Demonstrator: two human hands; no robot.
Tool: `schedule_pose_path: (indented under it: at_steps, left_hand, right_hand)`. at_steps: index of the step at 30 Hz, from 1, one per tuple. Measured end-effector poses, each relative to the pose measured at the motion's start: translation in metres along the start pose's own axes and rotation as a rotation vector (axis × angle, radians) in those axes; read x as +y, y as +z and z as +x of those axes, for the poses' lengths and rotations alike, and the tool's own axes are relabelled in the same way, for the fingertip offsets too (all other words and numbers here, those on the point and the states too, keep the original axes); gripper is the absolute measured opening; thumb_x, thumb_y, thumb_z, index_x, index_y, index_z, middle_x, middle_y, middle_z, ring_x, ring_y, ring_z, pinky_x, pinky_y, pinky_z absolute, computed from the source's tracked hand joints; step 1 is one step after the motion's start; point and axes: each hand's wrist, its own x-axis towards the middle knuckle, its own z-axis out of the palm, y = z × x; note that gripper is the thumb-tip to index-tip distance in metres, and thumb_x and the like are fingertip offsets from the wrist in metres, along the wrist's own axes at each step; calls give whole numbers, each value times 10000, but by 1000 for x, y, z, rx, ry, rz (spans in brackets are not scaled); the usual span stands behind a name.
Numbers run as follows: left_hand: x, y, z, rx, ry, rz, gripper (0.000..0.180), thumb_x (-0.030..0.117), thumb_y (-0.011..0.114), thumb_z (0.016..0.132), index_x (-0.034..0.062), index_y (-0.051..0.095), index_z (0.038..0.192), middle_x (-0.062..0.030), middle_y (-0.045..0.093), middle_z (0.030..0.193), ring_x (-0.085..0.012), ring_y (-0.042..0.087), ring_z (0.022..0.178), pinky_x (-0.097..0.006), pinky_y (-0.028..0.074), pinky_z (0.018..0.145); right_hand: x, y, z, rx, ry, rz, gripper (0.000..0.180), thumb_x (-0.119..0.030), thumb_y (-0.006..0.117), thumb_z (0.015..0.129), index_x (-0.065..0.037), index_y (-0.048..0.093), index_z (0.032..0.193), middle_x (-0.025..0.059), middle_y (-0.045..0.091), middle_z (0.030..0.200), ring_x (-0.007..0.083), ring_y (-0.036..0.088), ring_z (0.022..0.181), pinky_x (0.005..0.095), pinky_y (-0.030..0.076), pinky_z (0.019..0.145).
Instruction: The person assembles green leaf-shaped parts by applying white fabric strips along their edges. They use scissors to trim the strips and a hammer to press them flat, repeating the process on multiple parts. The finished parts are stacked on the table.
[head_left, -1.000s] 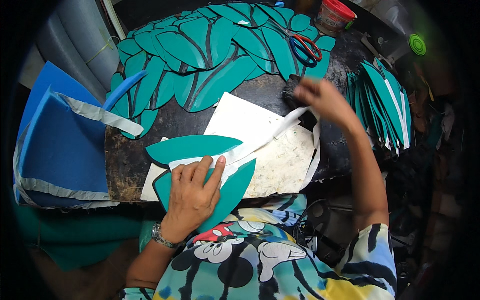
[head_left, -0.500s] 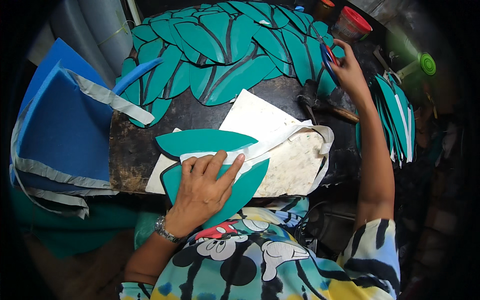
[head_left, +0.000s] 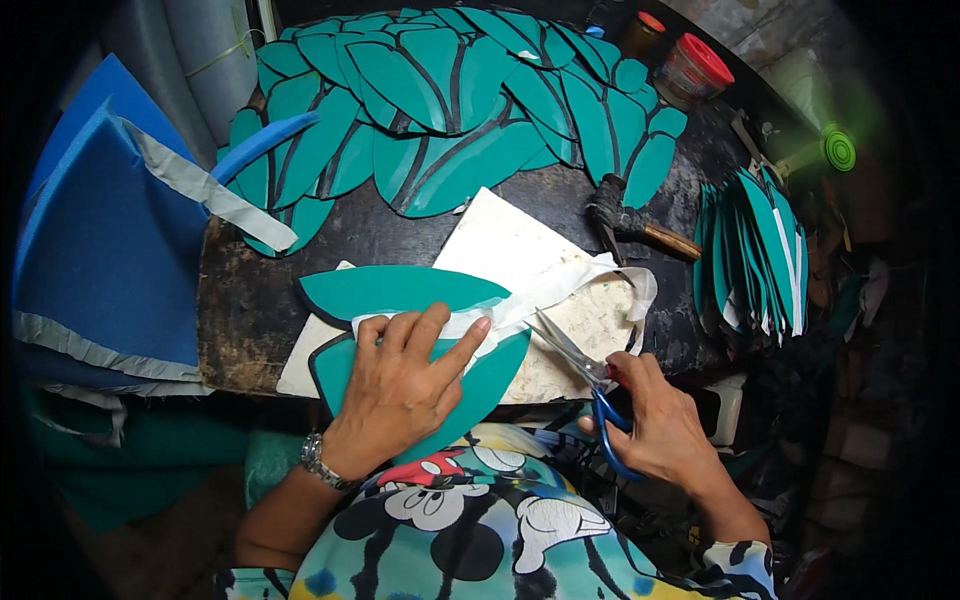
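Left hand (head_left: 400,385) presses flat, fingers spread, on the teal leaf piece (head_left: 470,385). Right hand (head_left: 655,425) grips scissors (head_left: 575,360), blades apart, pointing left toward the white strip (head_left: 560,290)

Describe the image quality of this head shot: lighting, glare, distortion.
Head view: fisheye bends the workbench edge and blackens the corners; a green lens flare sits upper right; light is soft and even on the teal leaf-shaped pieces; left hand and scissors in the right hand look sharp.

One head-worn fisheye looks steeply down, close over the workbench (head_left: 260,300); its dark rim seemingly hides the surroundings.
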Motion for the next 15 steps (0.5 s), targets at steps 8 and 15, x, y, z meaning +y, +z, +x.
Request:
schedule_pose_path:
  at_steps: [8, 15]
  left_hand:
    - [0, -3, 2, -14, -8, -3, 610, 178, 709, 837, 173, 590, 1435, -137, 535, 1283, -272, 527, 1119, -460, 371, 957]
    - [3, 0, 2, -7, -31, -16, 573, 150, 641, 841, 177, 631, 1413, -136, 529, 1224, -281, 515, 1121, -462, 348, 974]
  right_hand:
    - [-11, -20, 5, -59, 13, 11, 641, -544, 693, 888, -51, 540, 1267, 205, 658, 1088, 404, 704, 912, 477, 536, 826]
    - [-6, -14, 1, -80, 9, 61, 610, -532, 688, 898, -65, 533, 1259, 207, 673, 1115, 412, 700, 940, 478, 529, 834]
